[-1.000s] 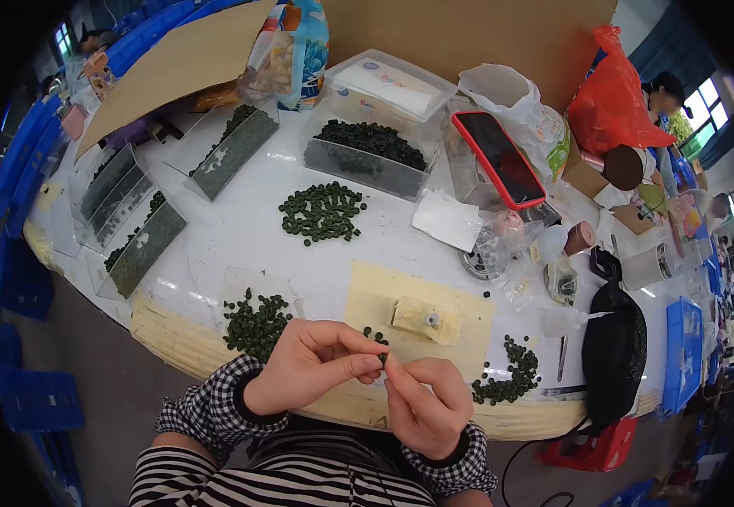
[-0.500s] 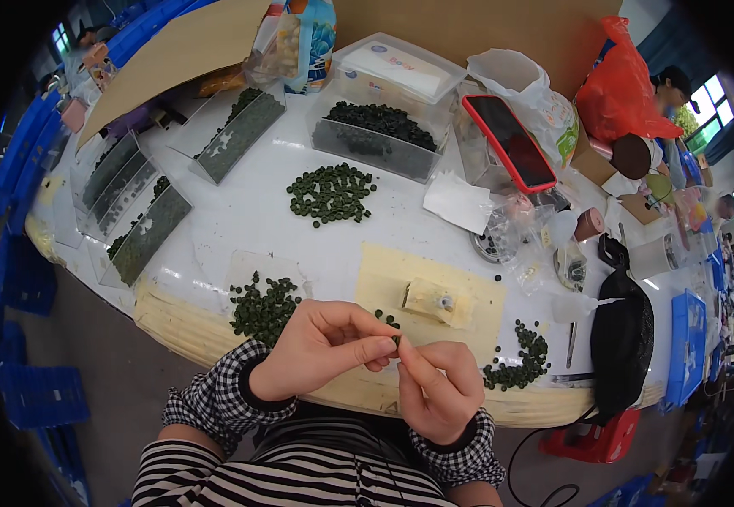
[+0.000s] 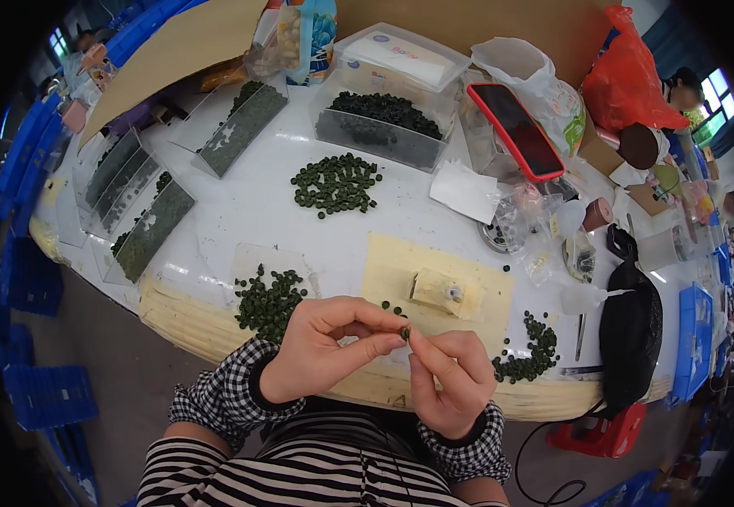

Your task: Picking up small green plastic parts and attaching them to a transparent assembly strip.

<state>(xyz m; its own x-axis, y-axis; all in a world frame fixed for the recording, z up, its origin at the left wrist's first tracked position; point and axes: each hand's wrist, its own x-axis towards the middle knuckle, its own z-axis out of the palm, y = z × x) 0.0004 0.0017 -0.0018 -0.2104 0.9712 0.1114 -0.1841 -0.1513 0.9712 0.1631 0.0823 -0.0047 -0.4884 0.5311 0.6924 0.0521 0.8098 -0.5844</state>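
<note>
Dark-green, small, round piece (image 3: pixel 405 333), one: held above the counter (image 3: pixel 215 221), a white-topped surface with a yellowish padded near edge, about midway along that edge.

Left hand (image 3: pixel 325 348), one: thumb and forefinger pinching the piece from the left.

Right hand (image 3: pixel 456 384), one: forefinger tip up against the same piece, other fingers curled (whether its thumb also grips cannot be told).

Pale-yellow flat sheet (image 3: pixel 384 262), one: just beyond the fingertips, toward the near edge; on it, a squarish block wrapped in pale-yellow material (image 3: pixel 436 289), with a few loose green pieces beside the left hand.

Dark-green loose pieces, three lots: a heap (image 3: pixel 267 302) near the near edge, just left of the left hand; a spread patch (image 3: pixel 336 184) farther in, toward the far edge; a curved cluster (image 3: pixel 538 351) close to the near edge, right of the right hand.

Clear plastic box filled with dark pieces (image 3: pixel 381 118), one: toward the far edge.

Clear slanted plastic container of green pieces (image 3: pixel 156 232), one: toward the left edge.

Red-cased black phone (image 3: pixel 515 133), one: propped at a slant toward the far right corner.

Black mesh-like pouch (image 3: pixel 630 338), one: toward the near right corner.
</note>
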